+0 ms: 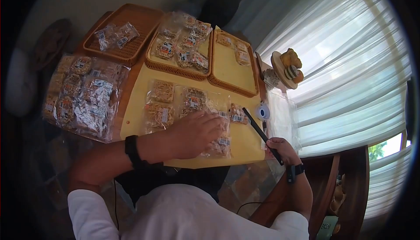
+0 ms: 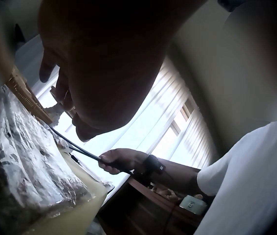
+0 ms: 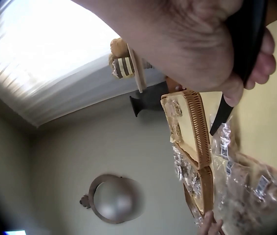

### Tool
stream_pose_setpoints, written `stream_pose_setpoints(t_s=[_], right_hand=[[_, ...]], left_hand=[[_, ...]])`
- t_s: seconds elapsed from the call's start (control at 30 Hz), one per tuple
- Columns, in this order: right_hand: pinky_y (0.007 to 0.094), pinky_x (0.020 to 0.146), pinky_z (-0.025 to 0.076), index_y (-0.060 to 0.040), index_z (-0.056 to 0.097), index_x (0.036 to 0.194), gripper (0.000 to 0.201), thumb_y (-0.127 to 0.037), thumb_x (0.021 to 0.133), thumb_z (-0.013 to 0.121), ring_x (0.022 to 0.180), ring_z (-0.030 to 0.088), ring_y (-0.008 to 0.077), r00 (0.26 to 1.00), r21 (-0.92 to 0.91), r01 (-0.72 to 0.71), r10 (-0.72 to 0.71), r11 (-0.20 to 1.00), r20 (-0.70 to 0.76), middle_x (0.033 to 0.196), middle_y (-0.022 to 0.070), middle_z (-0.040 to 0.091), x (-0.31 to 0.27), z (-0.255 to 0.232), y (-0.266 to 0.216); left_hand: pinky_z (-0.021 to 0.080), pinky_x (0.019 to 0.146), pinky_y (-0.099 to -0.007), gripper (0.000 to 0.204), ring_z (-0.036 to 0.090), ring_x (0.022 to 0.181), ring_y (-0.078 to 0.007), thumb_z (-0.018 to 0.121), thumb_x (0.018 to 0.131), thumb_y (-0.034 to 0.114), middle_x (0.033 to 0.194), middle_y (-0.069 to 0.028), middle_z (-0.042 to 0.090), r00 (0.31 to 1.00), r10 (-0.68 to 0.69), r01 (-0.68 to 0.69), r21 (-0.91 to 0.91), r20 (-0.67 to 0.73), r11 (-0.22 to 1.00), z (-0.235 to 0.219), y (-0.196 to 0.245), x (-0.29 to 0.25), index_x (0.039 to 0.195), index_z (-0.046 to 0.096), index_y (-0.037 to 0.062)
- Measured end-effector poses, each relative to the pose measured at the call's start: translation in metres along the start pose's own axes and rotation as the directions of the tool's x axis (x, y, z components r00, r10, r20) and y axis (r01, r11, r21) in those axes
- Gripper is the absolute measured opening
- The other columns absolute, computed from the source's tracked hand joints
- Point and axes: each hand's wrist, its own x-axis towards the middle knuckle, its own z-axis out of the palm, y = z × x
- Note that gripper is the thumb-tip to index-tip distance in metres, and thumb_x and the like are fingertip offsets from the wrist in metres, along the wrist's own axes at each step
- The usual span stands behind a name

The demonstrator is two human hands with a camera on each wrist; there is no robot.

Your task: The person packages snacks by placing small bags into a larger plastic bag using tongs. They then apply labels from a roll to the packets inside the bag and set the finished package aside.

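Note:
My left hand (image 1: 194, 134) is over clear packs of round crackers (image 1: 194, 99) on the yellow cloth (image 1: 136, 109), its loosely bent fingers pointing right. Nothing shows between those fingers in the left wrist view. My right hand (image 1: 283, 149) grips a long, thin black tool (image 1: 259, 127) at its near end. The right wrist view shows the tool (image 3: 246, 44) tapering to a narrow tip, close over the wrapped packs (image 3: 225, 139). Two thin dark arms show on it in the left wrist view. Its far end reaches near a small labelled pack (image 1: 238, 115).
Wicker trays (image 1: 131, 58) stand along the back, some with packs inside. A large clear bag of packs (image 1: 83, 95) lies at the left. Near the right edge are a white roll-shaped item (image 1: 263, 112) and a wooden stand with bread (image 1: 286, 69). White curtains (image 1: 341, 78) hang beyond.

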Motion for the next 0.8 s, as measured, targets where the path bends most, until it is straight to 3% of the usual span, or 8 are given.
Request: stream_pose_setpoints(t_s=[0.07, 0.13, 0.23, 0.27, 0.33, 0.43, 0.53, 0.8], right_hand=[[0.0255, 0.060, 0.055, -0.0038, 0.075, 0.099, 0.020, -0.022, 0.108, 0.072, 0.062, 0.066, 0.0105, 0.999, -0.035, 0.022, -0.021, 0.999, 0.028, 0.080, 0.0032, 0.073, 0.009, -0.004, -0.003], [0.0260, 0.059, 0.056, -0.0030, 0.074, 0.099, 0.021, -0.022, 0.108, 0.072, 0.061, 0.066, 0.0109, 1.000, -0.037, 0.017, -0.016, 0.999, 0.023, 0.079, 0.0037, 0.072, 0.009, -0.005, -0.013], [0.0273, 0.057, 0.057, -0.0014, 0.073, 0.099, 0.022, -0.021, 0.108, 0.072, 0.060, 0.066, 0.0117, 1.000, -0.040, 0.010, -0.009, 0.999, 0.010, 0.079, 0.0049, 0.072, 0.008, -0.009, -0.020], [0.0279, 0.057, 0.058, -0.0007, 0.072, 0.099, 0.022, -0.021, 0.108, 0.072, 0.060, 0.066, 0.0122, 1.000, -0.026, 0.010, -0.010, 1.000, 0.003, 0.078, 0.0055, 0.072, 0.007, -0.010, -0.019], [0.0281, 0.056, 0.058, -0.0004, 0.072, 0.099, 0.022, -0.020, 0.108, 0.071, 0.060, 0.066, 0.0124, 1.000, -0.038, 0.026, -0.026, 0.999, -0.004, 0.078, 0.0058, 0.071, 0.005, -0.014, -0.020], [0.0275, 0.056, 0.058, -0.0003, 0.071, 0.099, 0.022, -0.020, 0.108, 0.071, 0.061, 0.067, 0.0124, 1.000, -0.018, 0.022, -0.022, 1.000, -0.008, 0.078, 0.0058, 0.071, 0.006, -0.016, -0.014], [0.0242, 0.054, 0.056, -0.0026, 0.072, 0.098, 0.023, -0.024, 0.107, 0.073, 0.062, 0.067, 0.0090, 1.000, -0.018, 0.023, -0.022, 1.000, 0.019, 0.075, 0.0024, 0.070, 0.010, -0.019, -0.007], [0.0226, 0.057, 0.052, -0.0054, 0.073, 0.093, 0.028, -0.029, 0.107, 0.073, 0.065, 0.066, 0.0074, 0.995, -0.098, 0.088, -0.083, 0.991, 0.053, 0.075, 0.0000, 0.071, -0.002, -0.012, -0.014]], left_hand=[[0.045, 0.115, -0.0491, 0.047, 0.055, 0.142, -0.0353, 0.077, 0.091, 0.022, 0.146, -0.0189, 0.060, 0.996, 0.086, -0.086, 0.044, 0.004, 0.995, 0.033, -0.004, 0.029, 0.134, 0.067, 0.0043], [0.048, 0.101, -0.0447, 0.035, 0.061, 0.126, -0.0305, 0.078, 0.088, 0.019, 0.128, -0.0123, 0.064, 0.971, 0.094, -0.118, 0.095, 0.222, 0.989, 0.053, -0.009, 0.058, 0.120, 0.071, 0.0076], [0.047, 0.093, -0.0418, 0.028, 0.062, 0.114, -0.0275, 0.076, 0.086, 0.021, 0.115, -0.0080, 0.063, 0.978, 0.057, -0.107, 0.255, 0.199, 0.961, 0.079, -0.021, 0.080, 0.111, 0.071, 0.0098], [0.047, 0.093, -0.0418, 0.028, 0.062, 0.114, -0.0275, 0.076, 0.086, 0.021, 0.115, -0.0080, 0.063, 0.978, 0.060, -0.112, 0.257, 0.201, 0.960, 0.086, -0.024, 0.082, 0.111, 0.071, 0.0098], [0.048, 0.094, -0.0425, 0.029, 0.062, 0.113, -0.0276, 0.074, 0.087, 0.024, 0.114, -0.0094, 0.063, 0.985, -0.112, 0.074, 0.266, 0.131, 0.961, 0.096, -0.029, 0.086, 0.113, 0.072, 0.0112], [0.048, 0.095, -0.0440, 0.025, 0.063, 0.115, -0.0296, 0.071, 0.089, 0.023, 0.114, -0.0110, 0.063, 0.971, -0.154, 0.109, 0.238, 0.181, 0.965, 0.083, -0.043, 0.096, 0.113, 0.073, 0.0132], [0.047, 0.098, -0.0455, 0.026, 0.062, 0.118, -0.0316, 0.069, 0.090, 0.020, 0.114, -0.0126, 0.063, 0.911, -0.129, 0.035, 0.238, 0.392, 0.971, 0.075, -0.053, 0.109, 0.115, 0.073, 0.0153], [0.049, 0.100, -0.0489, 0.026, 0.062, 0.118, -0.0335, 0.068, 0.094, 0.016, 0.114, -0.0117, 0.063, 0.913, -0.005, -0.044, 0.110, 0.407, 0.993, 0.065, -0.060, 0.113, 0.119, 0.073, 0.0144]])
